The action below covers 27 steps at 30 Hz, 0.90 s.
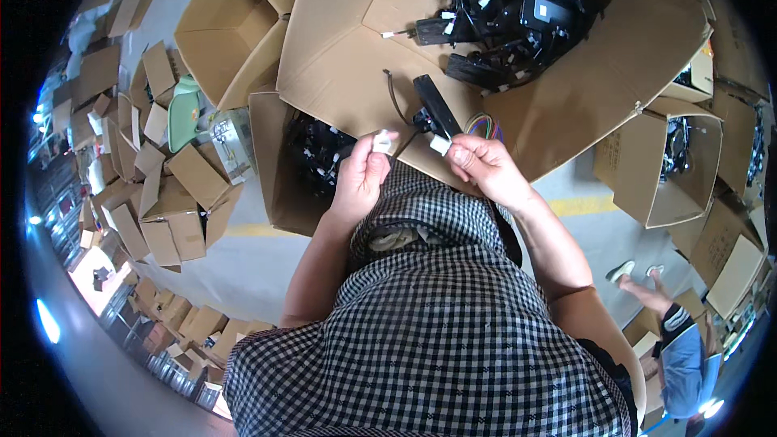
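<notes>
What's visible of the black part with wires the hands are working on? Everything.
The black part is a long, flat bar, plastic by its look, lying tilted on the cardboard flap. Thin wires run from its near end to two small white connectors: the left hand pinches one, the right hand the other.

Black-and-white checked shirt [437, 340]. Brown cardboard box [340, 57] holding black parts [510, 8] with white tags. White plugs [441, 144] in the fingers. Grey floor [251, 263] with a yellow line [583, 205].

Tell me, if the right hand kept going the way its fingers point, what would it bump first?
Probably the black bar-shaped part just beyond the white plug that the right hand pinches; depth is hard to judge.
</notes>
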### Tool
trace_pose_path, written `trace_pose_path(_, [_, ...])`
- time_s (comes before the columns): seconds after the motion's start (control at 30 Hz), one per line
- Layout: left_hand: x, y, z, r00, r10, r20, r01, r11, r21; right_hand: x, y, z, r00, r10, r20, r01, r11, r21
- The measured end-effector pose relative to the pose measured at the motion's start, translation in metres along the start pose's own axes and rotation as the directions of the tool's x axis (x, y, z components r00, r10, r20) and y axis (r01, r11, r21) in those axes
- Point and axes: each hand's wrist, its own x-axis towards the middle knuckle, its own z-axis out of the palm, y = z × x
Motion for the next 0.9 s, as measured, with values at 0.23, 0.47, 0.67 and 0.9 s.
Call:
trace_pose_path(0.23, [0.004, 0.002, -0.004, 0.974, -0.050, 0.221, 0.063, 0.997, -0.051, 0.018, -0.017, 0.013, 0.992, -0.121, -0.040, 0.078, 0.825, -0.560])
trace_pose_path(0.47, [0.010, 0.011, -0.011, 0.963, -0.148, 0.226, 0.133, 0.988, 0.080, 0.015, 0.007, 0.029, 0.967, 0.249, -0.059, -0.212, 0.907, 0.364])
trace_pose_path(0.67, [0.033, 0.048, 0.000, 0.907, 0.110, 0.406, -0.312, 0.824, 0.473, -0.016, -0.008, 0.025, 0.914, 0.406, -0.011, -0.336, 0.772, 0.539])
trace_pose_path(0.9, [0.038, 0.052, -0.010, 0.898, 0.008, 0.440, -0.208, 0.889, 0.409, -0.014, -0.003, 0.040, 0.957, 0.270, -0.104, -0.187, 0.852, 0.490])
